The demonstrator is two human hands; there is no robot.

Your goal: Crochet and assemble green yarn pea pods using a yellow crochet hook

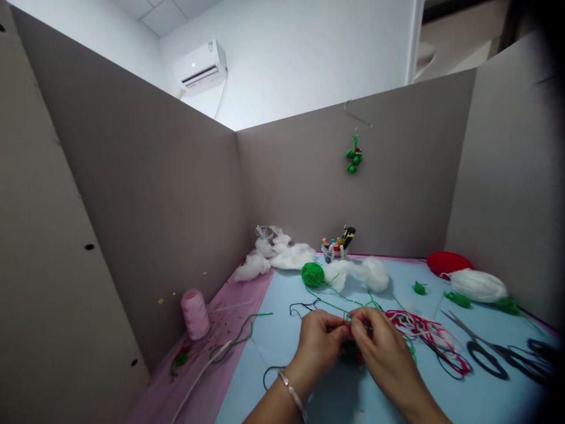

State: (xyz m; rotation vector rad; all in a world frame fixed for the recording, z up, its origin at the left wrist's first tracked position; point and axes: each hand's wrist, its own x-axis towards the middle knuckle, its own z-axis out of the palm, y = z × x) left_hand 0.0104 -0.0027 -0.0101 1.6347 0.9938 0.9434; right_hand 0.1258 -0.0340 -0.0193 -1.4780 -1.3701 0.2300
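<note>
My left hand (321, 341) and my right hand (382, 347) meet at the front middle of the table, fingertips almost touching. Both are closed in a pinch on a small dark green and red yarn piece (351, 351), which hangs below the fingertips and is partly hidden by them. Whether a needle or hook is between the fingers I cannot make out. Green yarn runs from near my hands back toward a green yarn ball (313, 274). To the right of my right hand lies a tangle of red and white yarn (415, 325).
Black-handled scissors (488, 353) lie at the right, near a white yarn skein (479, 285) and a red one (448, 264). White stuffing (293, 257) and a pen cup (334, 252) stand behind. A pink thread cone (195, 314) is left. Grey panels (300, 188) enclose the table.
</note>
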